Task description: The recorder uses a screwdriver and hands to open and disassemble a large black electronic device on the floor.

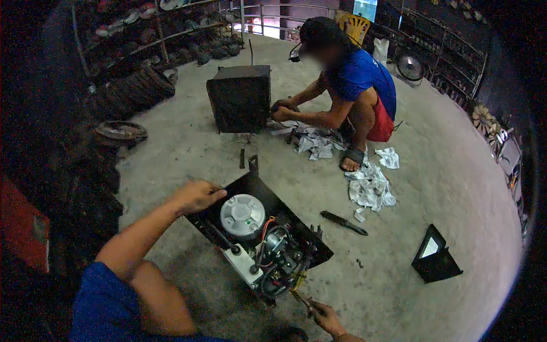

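Observation:
In front of me, a black metal panel (310, 249) carries a round silver motor (243, 213), a long pale metal part (244, 263) and a cluster of wires and fittings (279, 251). My left hand (198, 196) is closed over the panel's upper left edge, its fingertips on the top face beside the motor. At the lower end of the assembly, my right hand (327, 319) is closed around a slim hand tool (300, 297), whose exact kind I cannot make out. The tool's tip points toward the wires.
Across from me, a person (364, 80) in a blue shirt squats with both hands at a black metal box (239, 100). White rags (370, 188) lie around their feet. A black elongated tool (344, 223) and a black bracket (436, 256) lie on the concrete floor (399, 308).

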`<move>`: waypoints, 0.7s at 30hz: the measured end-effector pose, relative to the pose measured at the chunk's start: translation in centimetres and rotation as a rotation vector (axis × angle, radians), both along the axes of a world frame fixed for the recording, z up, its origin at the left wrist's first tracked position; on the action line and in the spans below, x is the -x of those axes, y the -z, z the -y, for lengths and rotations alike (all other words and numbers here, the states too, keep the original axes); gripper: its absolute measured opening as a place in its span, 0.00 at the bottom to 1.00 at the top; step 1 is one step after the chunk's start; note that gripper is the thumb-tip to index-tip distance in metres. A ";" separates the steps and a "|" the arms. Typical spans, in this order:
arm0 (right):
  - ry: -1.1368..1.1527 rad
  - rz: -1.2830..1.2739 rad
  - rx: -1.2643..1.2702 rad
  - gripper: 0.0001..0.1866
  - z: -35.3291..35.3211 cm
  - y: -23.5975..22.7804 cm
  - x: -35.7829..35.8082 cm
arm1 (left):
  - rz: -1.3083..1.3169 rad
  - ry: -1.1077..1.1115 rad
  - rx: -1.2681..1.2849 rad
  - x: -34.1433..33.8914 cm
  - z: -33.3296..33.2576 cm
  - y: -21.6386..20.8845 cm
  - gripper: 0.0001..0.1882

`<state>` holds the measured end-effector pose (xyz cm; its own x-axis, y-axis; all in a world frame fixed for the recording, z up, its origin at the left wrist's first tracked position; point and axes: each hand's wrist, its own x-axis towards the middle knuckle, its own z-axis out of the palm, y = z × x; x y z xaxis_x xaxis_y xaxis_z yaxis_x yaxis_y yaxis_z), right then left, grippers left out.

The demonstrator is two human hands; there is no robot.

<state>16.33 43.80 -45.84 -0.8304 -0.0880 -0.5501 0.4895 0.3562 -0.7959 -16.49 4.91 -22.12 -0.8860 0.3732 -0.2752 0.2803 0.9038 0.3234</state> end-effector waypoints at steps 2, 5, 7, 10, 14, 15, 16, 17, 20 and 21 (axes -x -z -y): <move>0.065 -0.052 0.151 0.22 0.1 -0.4 -0.1 | -0.031 -0.004 -0.020 -0.5 0.2 -0.2 0.24; -0.008 0.112 0.036 0.22 0.1 -2.8 1.4 | -0.028 0.022 0.050 -0.6 0.6 -0.7 0.24; -0.022 0.036 0.001 0.22 -0.2 -2.0 1.1 | 0.002 -0.020 0.000 -0.9 -0.3 -0.1 0.24; -0.125 -0.164 -0.169 0.20 -3.8 4.1 -1.5 | 0.053 -0.091 -0.009 0.0 -2.6 0.1 0.24; -0.048 -0.122 0.010 0.21 0.6 -3.6 2.6 | -0.004 -0.087 -0.242 1.1 2.5 2.1 0.21; 0.002 -0.087 0.009 0.21 0.2 -3.6 1.9 | 0.023 -0.115 -0.244 0.5 1.1 1.0 0.21; -0.030 -0.104 0.000 0.20 -0.4 -3.4 1.3 | 0.038 -0.154 -0.246 0.0 -0.1 0.0 0.20; -0.067 -0.124 -0.008 0.20 -0.8 -3.3 0.7 | 0.064 -0.123 -0.242 0.3 -0.6 0.8 0.20; 0.021 -0.273 0.003 0.20 0.1 -3.5 0.6 | -0.114 -0.004 -0.139 0.4 -1.1 1.4 0.21; 0.035 -0.272 0.006 0.20 -0.2 -2.7 0.7 | -0.071 -0.062 -0.106 0.2 -1.4 1.0 0.21</move>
